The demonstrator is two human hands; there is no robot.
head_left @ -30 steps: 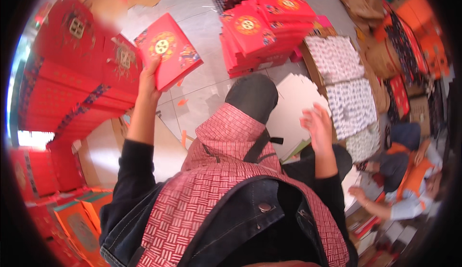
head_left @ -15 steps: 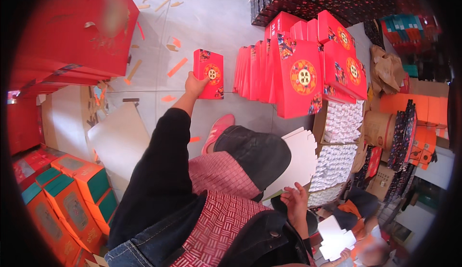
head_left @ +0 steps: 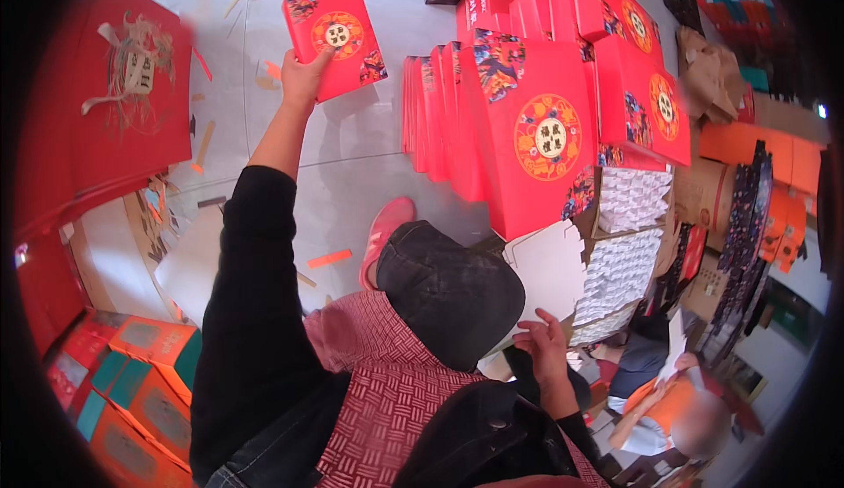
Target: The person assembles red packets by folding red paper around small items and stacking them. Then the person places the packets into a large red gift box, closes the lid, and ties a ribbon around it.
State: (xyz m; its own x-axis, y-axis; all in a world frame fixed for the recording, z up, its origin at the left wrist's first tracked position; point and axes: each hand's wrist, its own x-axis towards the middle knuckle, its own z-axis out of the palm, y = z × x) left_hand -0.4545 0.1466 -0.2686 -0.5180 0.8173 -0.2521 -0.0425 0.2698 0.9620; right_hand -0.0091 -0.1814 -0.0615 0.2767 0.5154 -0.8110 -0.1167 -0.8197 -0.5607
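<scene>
My left hand (head_left: 303, 82) reaches far forward and grips a red gift box (head_left: 352, 59) by its near left side, thumb on the printed face. The box has a round orange emblem and patterned corners; its shadow falls on the floor. To its right leans a row of similar red boxes (head_left: 440, 119), with a larger-looking red box (head_left: 527, 185) at the front. My right hand (head_left: 547, 356) hovers beside my knee with fingers apart and slightly curled, and nothing shows in it. Close by it lie flat white card sheets (head_left: 558, 268).
Cartons of packed white pieces (head_left: 620, 264) stand right of the card sheets. Orange and green boxes (head_left: 149, 409) are stacked at lower left, below a big red box (head_left: 132, 127). A co-worker in orange (head_left: 681, 413) handles white card at lower right. Paper scraps (head_left: 330, 258) litter the floor.
My left hand has carried the red box farther forward and left, and the box has tilted. The view has shifted. A thin greenish strip by my right hand no longer shows.
</scene>
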